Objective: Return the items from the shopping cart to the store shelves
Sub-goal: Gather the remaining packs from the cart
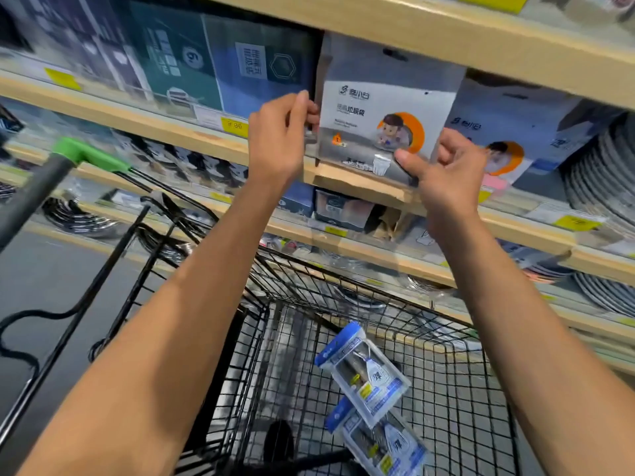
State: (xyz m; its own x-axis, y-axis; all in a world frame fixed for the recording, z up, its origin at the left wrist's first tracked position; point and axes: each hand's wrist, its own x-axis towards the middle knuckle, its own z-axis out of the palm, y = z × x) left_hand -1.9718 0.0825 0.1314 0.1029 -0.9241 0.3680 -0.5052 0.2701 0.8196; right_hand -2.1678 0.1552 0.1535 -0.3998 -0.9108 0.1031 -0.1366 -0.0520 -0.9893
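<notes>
Pinching the grey pouch at its side edges — left hand, right hand — I judge it light, floppy, best held by its margins.

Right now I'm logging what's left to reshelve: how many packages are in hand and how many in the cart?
Grey cartoon-printed package held at the shelf by left hand and right hand: 1
Blue-topped packets in the cart: 2
Total: 3

shelf | grey pack upright | boxes beside
</notes>
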